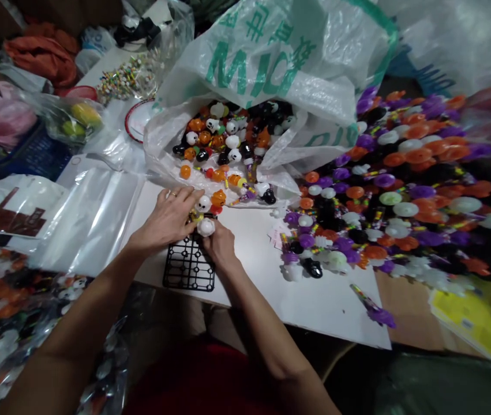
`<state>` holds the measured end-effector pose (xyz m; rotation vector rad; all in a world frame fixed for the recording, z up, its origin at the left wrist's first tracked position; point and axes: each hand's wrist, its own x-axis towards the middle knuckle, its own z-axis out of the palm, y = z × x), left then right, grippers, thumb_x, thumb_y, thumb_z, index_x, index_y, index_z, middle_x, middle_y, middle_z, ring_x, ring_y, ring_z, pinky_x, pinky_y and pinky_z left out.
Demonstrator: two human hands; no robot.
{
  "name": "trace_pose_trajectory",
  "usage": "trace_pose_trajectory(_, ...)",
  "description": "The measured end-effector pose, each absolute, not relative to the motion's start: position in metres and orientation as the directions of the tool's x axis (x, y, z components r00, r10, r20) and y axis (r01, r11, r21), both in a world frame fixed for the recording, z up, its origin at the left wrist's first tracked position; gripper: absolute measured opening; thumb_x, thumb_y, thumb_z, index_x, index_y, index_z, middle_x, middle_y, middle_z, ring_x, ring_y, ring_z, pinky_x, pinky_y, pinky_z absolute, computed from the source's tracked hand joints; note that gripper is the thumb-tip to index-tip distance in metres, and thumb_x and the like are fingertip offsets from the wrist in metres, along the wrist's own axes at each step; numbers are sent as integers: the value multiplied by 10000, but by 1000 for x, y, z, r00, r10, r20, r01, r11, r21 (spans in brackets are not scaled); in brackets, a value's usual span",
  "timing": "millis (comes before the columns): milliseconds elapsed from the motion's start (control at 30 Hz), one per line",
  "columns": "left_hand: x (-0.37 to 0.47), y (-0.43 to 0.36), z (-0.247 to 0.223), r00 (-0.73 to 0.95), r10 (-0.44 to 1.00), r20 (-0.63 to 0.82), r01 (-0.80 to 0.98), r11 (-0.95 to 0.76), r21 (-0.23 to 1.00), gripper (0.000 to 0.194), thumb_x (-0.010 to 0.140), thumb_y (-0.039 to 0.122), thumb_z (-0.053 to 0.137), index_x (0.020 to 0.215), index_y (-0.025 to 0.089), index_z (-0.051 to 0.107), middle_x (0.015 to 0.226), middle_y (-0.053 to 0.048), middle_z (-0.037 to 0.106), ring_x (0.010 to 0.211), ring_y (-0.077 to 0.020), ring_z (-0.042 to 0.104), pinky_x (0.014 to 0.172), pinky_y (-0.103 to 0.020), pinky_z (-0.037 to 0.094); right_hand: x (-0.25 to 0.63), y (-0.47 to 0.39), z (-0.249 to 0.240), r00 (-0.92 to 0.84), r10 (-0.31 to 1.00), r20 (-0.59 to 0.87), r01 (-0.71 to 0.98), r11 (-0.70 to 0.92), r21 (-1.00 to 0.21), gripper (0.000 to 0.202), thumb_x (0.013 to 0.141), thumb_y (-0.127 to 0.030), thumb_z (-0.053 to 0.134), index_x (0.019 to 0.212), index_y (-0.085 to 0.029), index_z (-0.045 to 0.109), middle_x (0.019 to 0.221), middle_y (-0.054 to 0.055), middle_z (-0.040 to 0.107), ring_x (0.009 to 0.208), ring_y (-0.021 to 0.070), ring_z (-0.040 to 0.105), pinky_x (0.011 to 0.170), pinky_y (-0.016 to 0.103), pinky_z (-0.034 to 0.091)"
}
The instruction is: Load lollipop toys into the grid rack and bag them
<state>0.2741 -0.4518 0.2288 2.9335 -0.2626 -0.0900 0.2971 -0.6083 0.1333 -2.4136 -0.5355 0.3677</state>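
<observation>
the right hand [220, 242] is clamped on a white figure [206, 227] at the black grid [190, 271]; whether the left hand [168, 220] grips, i cannot tell. probably light, stiff, slippery: pinch its sides.

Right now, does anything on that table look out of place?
One purple piece lies alone near the front right corner of the white table, apart from the big pile; perhaps a stray.
</observation>
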Motion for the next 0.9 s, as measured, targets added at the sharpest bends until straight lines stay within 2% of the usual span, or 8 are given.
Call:
trace_pose_trajectory(100, 276, -445, 229, 966, -246, -81, -216, -937, 275, 886, 774, 397, 683, 1521, 166, 267, 1548, -177, 356, 1419, -368, 341, 1105, -555, 320, 301, -596, 153, 827, 534, -175, 410, -786, -463, 310, 923, -207, 472, 1198, -163, 609, 1142, 137, 697, 978, 258, 680, 817, 328, 502)
trace_pose_trajectory(167, 279, -447, 228, 971, -231, -64, -208, -944, 258, 992, 715, 462, 753, 1526, 170, 262, 1556, -193, 340, 1427, -390, 321, 1097, -566, 325, 303, -592, 159, 801, 563, -202, 447, -788, -424, 319, 939, -225, 475, 1231, -156, 586, 1154, 146, 688, 989, 261, 677, 819, 333, 501)
trace_pose_trajectory(400, 270, -481, 218, 990, -112, 81, -127, -970, 206, 738, 851, 440, 659, 1482, 186, 373, 1398, -163, 543, 1322, -353, 447, 1071, -500, 372, 337, -655, 167, 677, 721, -148, 547, -628, -554, 247, 966, -172, 464, 1114, -151, 660, 1003, 75, 716, 893, 181, 655, 787, 251, 473)
trace_pose_trajectory(567, 263, -486, 221, 995, -51, 88, -71, -969, 237, 698, 868, 492, 624, 1449, 178, 401, 1426, -185, 507, 1341, -369, 431, 1083, -540, 359, 394, -665, 181, 784, 621, -14, 607, -770, -199, 336, 948, -88, 407, 1153, -112, 671, 1254, 187, 602, 1151, 266, 539, 878, 331, 455)
trace_pose_trajectory(633, 268, -482, 230, 992, -43, 114, -71, -965, 253, 720, 856, 547, 621, 1442, 191, 401, 1519, -198, 399, 1395, -386, 371, 1095, -571, 339, 402, -667, 186, 744, 668, -21, 656, -736, -168, 295, 942, -91, 426, 1065, -105, 693, 1234, 193, 607, 1173, 281, 519, 891, 341, 450)
trace_pose_trajectory(700, 279, -480, 241, 980, -74, 184, -123, -955, 269, 757, 848, 577, 620, 1457, 200, 377, 1582, -191, 294, 1445, -383, 301, 1120, -574, 312, 396, -679, 191, 760, 646, 76, 641, -723, -257, 256, 949, -120, 445, 1042, -124, 683, 1170, 167, 634, 1115, 261, 549, 891, 335, 452)
trace_pose_trajectory(767, 293, -481, 249, 961, -155, 231, -216, -939, 269, 749, 865, 546, 617, 1477, 206, 352, 1592, -168, 282, 1465, -358, 274, 1148, -557, 288, 378, -696, 195, 818, 532, 221, 569, -690, -446, 218, 973, -212, 466, 1072, -155, 652, 1078, 125, 659, 979, 223, 593, 846, 317, 470)
trace_pose_trajectory(900, 316, -493, 239, 941, -332, 65, -337, -908, 248, 472, 950, 363, 526, 1394, 210, 478, 1536, -145, 393, 1404, -331, 395, 1146, -587, 292, 334, -709, 186, 891, 391, 231, 398, -427, -812, 211, 944, -374, 537, 1010, -192, 623, 911, 44, 679, 748, 161, 608, 691, 258, 481)
